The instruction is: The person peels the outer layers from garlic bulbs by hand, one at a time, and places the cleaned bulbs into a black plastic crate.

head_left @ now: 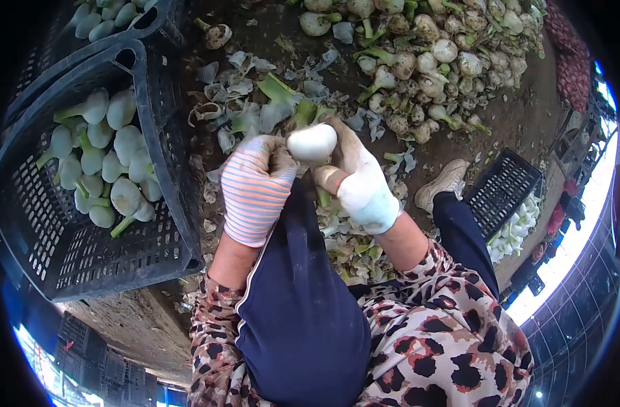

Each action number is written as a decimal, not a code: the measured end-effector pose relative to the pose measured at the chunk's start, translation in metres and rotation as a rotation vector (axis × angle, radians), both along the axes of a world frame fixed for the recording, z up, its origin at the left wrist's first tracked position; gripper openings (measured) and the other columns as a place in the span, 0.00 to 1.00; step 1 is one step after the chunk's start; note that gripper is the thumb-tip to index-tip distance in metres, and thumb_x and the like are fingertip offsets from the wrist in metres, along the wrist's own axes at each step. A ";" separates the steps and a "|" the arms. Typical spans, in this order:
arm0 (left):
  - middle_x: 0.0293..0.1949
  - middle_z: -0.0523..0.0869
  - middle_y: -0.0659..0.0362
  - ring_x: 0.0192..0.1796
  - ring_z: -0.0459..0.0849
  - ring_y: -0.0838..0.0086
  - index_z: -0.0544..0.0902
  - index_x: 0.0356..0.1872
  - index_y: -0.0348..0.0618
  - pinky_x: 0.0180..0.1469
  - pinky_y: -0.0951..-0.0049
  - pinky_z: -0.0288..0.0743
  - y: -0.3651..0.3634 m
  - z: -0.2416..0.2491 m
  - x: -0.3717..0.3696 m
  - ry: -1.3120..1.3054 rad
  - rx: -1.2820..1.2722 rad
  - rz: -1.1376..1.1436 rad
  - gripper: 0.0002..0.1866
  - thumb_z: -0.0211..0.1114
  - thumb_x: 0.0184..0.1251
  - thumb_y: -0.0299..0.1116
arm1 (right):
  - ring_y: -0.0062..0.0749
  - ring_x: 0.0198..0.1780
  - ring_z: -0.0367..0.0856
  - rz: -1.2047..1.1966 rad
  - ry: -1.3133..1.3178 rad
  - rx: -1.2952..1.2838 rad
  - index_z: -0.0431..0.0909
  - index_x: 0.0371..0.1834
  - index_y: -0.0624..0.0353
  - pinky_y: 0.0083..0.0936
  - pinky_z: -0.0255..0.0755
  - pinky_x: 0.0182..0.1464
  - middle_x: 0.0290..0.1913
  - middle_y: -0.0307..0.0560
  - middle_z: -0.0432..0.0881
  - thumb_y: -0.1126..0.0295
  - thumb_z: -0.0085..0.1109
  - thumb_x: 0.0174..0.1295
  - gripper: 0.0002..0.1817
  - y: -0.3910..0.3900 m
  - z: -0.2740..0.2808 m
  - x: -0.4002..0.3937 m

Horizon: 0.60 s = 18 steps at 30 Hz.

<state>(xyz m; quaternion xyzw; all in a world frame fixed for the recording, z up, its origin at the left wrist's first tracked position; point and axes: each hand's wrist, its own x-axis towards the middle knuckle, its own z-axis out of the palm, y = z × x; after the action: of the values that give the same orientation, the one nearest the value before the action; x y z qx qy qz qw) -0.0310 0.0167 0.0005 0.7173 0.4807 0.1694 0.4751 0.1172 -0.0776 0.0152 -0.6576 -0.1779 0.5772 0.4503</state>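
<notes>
A smooth white garlic bulb is held up between my two gloved hands, over the ground in front of my knee. My right hand, in a white glove soiled at the fingers, curls around the bulb's right side with the thumb below it. My left hand, in an orange-and-blue striped glove, is closed against the bulb's left side, its fingertips partly hidden. Green leaf pieces and papery peeled skins lie on the ground just beyond the hands.
At left stands a black plastic crate with clean garlic bulbs, another crate behind it. A heap of dirt-covered garlic lies at the upper right. A smaller black crate sits past my shoe, near pale trimmings.
</notes>
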 end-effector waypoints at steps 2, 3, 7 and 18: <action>0.34 0.88 0.51 0.34 0.87 0.68 0.85 0.39 0.37 0.40 0.70 0.80 0.000 -0.005 0.001 -0.022 -0.254 0.106 0.05 0.65 0.64 0.26 | 0.42 0.52 0.83 -0.130 0.301 -0.121 0.54 0.77 0.69 0.32 0.83 0.51 0.62 0.58 0.75 0.79 0.56 0.58 0.41 0.004 0.008 0.002; 0.33 0.88 0.54 0.34 0.86 0.73 0.85 0.39 0.36 0.39 0.72 0.80 -0.002 -0.014 -0.002 -0.277 -0.509 0.289 0.05 0.64 0.66 0.25 | 0.37 0.47 0.82 -0.159 0.485 -0.057 0.52 0.77 0.68 0.29 0.83 0.45 0.60 0.56 0.75 0.79 0.55 0.57 0.41 0.003 0.005 0.003; 0.34 0.87 0.58 0.35 0.84 0.78 0.84 0.41 0.35 0.42 0.75 0.80 -0.006 -0.004 -0.004 -0.532 -0.755 0.434 0.06 0.66 0.67 0.26 | 0.32 0.45 0.81 -0.229 0.568 -0.024 0.50 0.79 0.66 0.29 0.83 0.42 0.57 0.52 0.76 0.78 0.57 0.55 0.45 0.005 0.010 0.001; 0.36 0.87 0.47 0.38 0.87 0.53 0.84 0.36 0.37 0.43 0.64 0.81 -0.012 -0.007 -0.007 -0.040 0.076 -0.008 0.06 0.69 0.57 0.24 | 0.32 0.56 0.77 0.115 -0.117 0.076 0.44 0.81 0.67 0.25 0.76 0.56 0.64 0.56 0.71 0.79 0.56 0.59 0.46 -0.009 -0.012 -0.004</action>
<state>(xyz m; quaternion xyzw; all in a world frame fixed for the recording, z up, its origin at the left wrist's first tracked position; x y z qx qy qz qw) -0.0379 0.0048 -0.0061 0.7332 0.4614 0.2002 0.4577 0.1136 -0.0867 0.0035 -0.6613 -0.2631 0.5554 0.4301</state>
